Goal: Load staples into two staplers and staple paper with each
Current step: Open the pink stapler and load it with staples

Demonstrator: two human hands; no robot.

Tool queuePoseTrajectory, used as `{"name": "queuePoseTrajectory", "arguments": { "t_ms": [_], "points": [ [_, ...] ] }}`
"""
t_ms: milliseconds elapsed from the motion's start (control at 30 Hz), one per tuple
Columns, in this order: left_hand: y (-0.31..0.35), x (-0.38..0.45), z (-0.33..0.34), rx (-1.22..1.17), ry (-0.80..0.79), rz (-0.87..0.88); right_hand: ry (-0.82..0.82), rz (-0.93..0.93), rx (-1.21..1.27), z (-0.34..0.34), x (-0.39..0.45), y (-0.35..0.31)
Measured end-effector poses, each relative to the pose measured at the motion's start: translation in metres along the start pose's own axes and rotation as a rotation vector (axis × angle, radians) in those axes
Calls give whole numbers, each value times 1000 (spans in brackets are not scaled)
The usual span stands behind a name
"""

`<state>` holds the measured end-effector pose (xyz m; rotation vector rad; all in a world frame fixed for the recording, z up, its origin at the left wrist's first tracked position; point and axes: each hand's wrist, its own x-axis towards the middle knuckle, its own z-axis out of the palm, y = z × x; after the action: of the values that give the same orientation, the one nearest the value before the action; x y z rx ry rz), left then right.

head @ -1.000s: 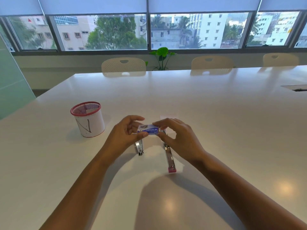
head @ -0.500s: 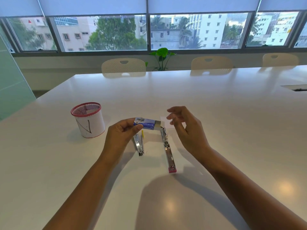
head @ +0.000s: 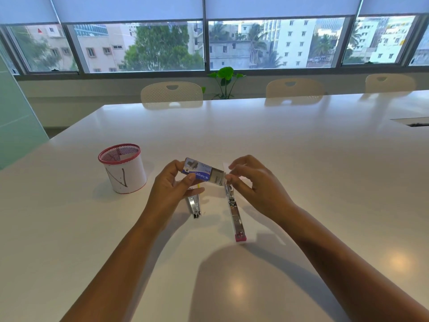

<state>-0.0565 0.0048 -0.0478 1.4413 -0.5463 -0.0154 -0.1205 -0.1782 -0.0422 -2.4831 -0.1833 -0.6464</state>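
Across the white table [head: 301,159], which fills most of the view and reflects ceiling lights, three pale chairs [head: 171,94] stand at the far edge before a long window [head: 162,46] with half-lowered blinds; a green potted plant [head: 226,81] sits between two of them. At far right a dark slot in the tabletop is cut off by the frame. Left of the hands stands a white mesh pen cup [head: 124,168] with a red rim. Two opened staplers lie side by side: the longer stapler [head: 235,217] with a pink end, and the shorter stapler [head: 194,204], its far part hidden under the left hand [head: 171,189]. That hand grips a blue staple box [head: 198,171] above them. The right hand [head: 253,184] pinches the box's pulled-out inner tray [head: 219,177]; its contents are hard to make out. White paper [head: 225,166] peeks out behind the box, mostly hidden.
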Motion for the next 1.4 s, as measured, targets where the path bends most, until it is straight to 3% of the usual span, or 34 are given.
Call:
{"name": "queuePoseTrajectory", "arguments": {
  "t_ms": [267,833,1133,1233,1300,1400],
  "points": [
    [2,-1,0,88,-6,-7,23,-19,-39,4,-1,-3],
    [-4,2,-2,327,-21,-11,-198,-64,-119,15,-3,-3],
    [-5,2,0,321,6,-35,-191,-21,-158,14,-1,-5],
    [-5,2,-3,258,31,-75,-33,99,129,15,2,-7],
    [-6,3,-5,187,42,-107,57,280,475,12,7,-8],
    [-6,2,-7,62,50,-154,60,552,1037,3,9,-7]
  ]
}}
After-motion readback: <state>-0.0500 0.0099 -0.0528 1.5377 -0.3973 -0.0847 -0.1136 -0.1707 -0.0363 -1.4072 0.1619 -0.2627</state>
